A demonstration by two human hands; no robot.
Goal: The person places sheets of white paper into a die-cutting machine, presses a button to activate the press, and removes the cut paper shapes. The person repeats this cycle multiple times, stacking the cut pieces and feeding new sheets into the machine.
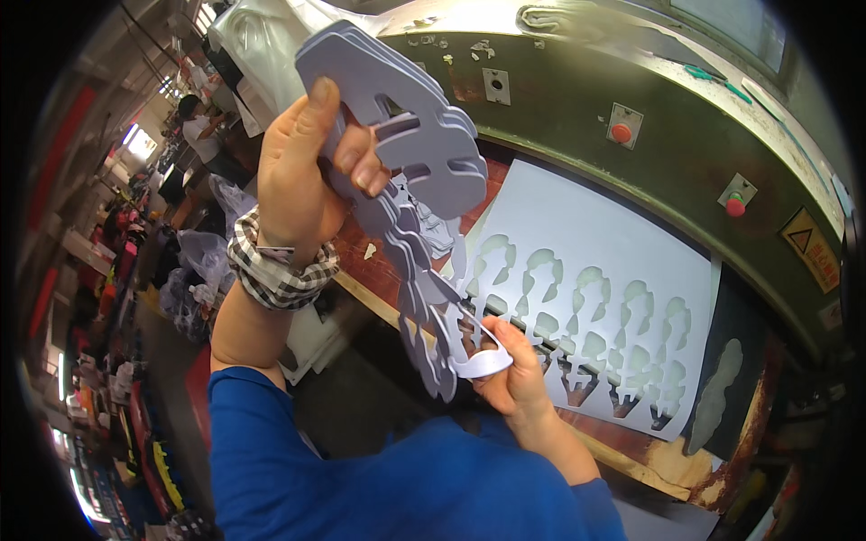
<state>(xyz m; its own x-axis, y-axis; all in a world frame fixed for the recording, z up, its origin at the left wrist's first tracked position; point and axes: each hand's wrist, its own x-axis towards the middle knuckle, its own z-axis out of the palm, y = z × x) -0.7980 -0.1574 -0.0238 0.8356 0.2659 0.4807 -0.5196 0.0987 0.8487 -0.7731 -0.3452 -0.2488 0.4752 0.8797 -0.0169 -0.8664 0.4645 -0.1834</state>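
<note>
Green press (559, 99), hands (302, 167) (519, 379) closed on grey cutouts (437, 144), pale strip (487, 363)

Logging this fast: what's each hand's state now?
Left hand: closed, gripping a stack of grey cut-out pieces.
Right hand: closed, holding a pale curved strip.

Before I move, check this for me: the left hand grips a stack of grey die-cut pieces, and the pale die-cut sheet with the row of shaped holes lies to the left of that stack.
The side is wrong: the pale die-cut sheet lies to the right of the stack of grey die-cut pieces, as the head view shows. The left hand does grip that stack.
</note>
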